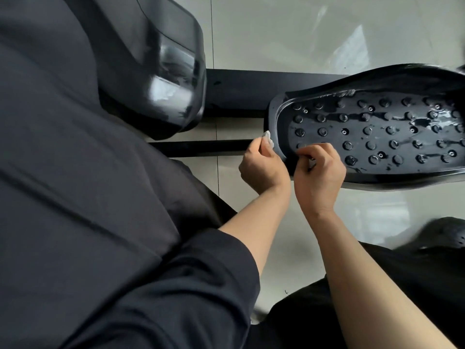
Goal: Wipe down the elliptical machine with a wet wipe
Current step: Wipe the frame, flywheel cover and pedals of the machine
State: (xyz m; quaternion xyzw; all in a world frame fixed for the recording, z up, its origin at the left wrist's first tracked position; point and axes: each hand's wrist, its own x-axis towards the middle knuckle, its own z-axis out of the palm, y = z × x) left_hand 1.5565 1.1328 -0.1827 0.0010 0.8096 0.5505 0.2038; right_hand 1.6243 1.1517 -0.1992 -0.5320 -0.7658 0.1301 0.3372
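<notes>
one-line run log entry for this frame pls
left hand: holds wet wipe at pedal rim | right hand: grips pedal edge | pedal: wet sheen

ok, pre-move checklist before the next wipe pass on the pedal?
1. Wipe in hand: ok, left hand pinches it.
2. Wipe touching the pedal rim: cannot tell, it sits right at the near end.
3. Pedal steadied: ok, right hand grips the near rim.
4. Pedal tread already wet: ok, it shines between the studs.
5. Wipe still damp: cannot tell.
</notes>
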